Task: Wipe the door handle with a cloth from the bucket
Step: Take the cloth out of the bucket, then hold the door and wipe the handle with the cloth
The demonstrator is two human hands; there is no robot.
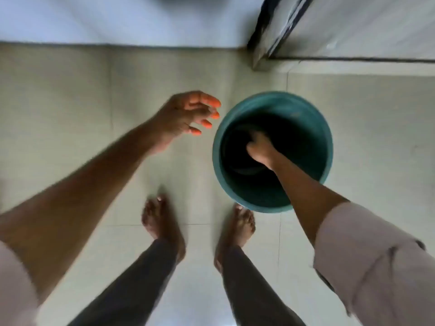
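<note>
A green bucket (308, 109) stands on the tiled floor in front of my feet, slightly right of centre. My right hand (260, 149) reaches down deep inside it, fingers curled into the dark bottom; whether it grips a cloth is hidden by the shadow. A dark curved shape lies in the bottom of the bucket, too dim to name. My left hand (188, 116) hovers in the air just left of the bucket's rim, fingers spread and holding nothing. The door handle is out of view.
A door or frame with a dark edge (270, 31) rises at the upper right, close behind the bucket. A pale wall runs along the top. My bare feet (162, 222) stand on the beige tiles right before the bucket.
</note>
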